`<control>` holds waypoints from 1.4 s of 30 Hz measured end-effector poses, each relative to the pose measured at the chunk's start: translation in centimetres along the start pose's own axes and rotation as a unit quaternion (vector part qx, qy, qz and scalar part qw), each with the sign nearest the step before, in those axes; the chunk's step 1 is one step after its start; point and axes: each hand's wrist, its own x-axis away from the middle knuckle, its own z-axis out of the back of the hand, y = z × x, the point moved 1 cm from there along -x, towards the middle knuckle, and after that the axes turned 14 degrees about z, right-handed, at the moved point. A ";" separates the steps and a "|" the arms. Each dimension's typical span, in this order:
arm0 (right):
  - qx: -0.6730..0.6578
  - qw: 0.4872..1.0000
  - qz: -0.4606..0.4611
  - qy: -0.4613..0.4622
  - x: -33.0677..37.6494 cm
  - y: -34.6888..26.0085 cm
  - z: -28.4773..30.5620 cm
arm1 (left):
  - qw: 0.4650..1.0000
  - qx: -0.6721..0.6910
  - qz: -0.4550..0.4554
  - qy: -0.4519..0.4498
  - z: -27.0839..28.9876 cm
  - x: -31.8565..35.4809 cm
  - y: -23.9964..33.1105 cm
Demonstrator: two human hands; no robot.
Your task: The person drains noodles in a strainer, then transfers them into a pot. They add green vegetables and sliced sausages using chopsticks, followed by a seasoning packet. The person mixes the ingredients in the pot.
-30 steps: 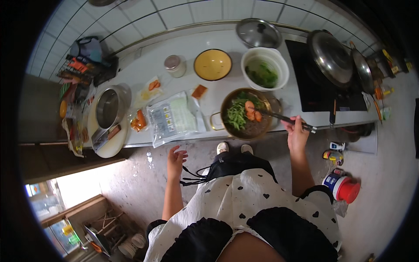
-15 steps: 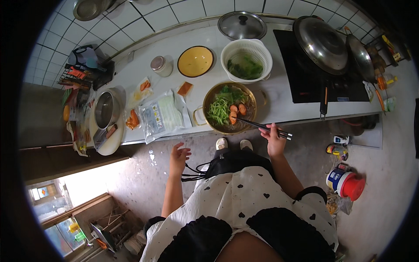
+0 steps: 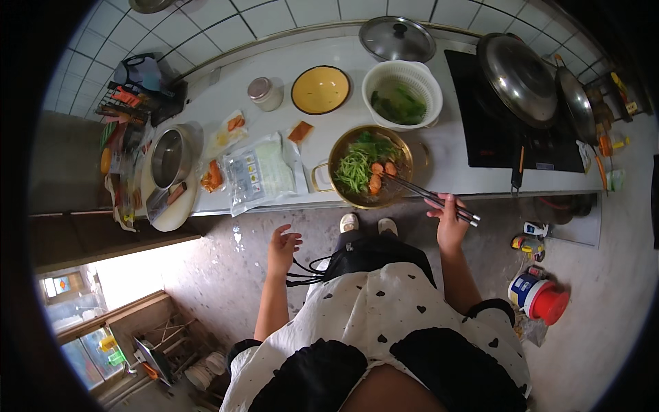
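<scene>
My right hand (image 3: 449, 223) grips black chopsticks (image 3: 417, 190) with pale ends. Their tips reach into a gold two-handled pot (image 3: 401, 144) at the counter's front edge, touching or close to the orange-red pieces (image 3: 375, 183) of what looks like sausage. Beside these lie shredded greens (image 3: 352, 172), with leafy greens (image 3: 367, 145) behind. My left hand (image 3: 282, 247) hangs in front of the counter, its fingers loosely bent and apart, holding nothing. A clear plastic packet (image 3: 257, 175) lies left of the pot, and a small orange-brown sachet (image 3: 301, 131) behind it.
Behind the pot stand a white strainer basket (image 3: 434, 89) with greens, a yellow bowl (image 3: 320, 81), a lidded jar (image 3: 265, 95) and a pot lid (image 3: 397, 39). At right, a covered wok (image 3: 517, 79) sits on a black cooktop (image 3: 480, 147). At left, a knife (image 3: 159, 202) lies by a steel pot (image 3: 169, 159).
My right hand and the chopsticks have moved right, their tips shifting right among the orange-red pieces. The whole view has shifted a little. My left hand stays put.
</scene>
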 end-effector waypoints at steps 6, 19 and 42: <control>-0.067 0.987 0.019 -0.144 -4.1 -1.3 -11.8 | 0.999 0.039 -0.003 0.033 3.3 0.2 -1.3; -0.109 0.952 -0.042 -0.284 -6.1 13.0 -44.6 | 0.951 0.226 0.091 0.189 12.0 4.3 -8.5; -0.066 0.956 -0.035 -0.285 -5.6 15.5 -46.8 | 0.940 0.264 0.112 0.183 15.3 3.3 -10.2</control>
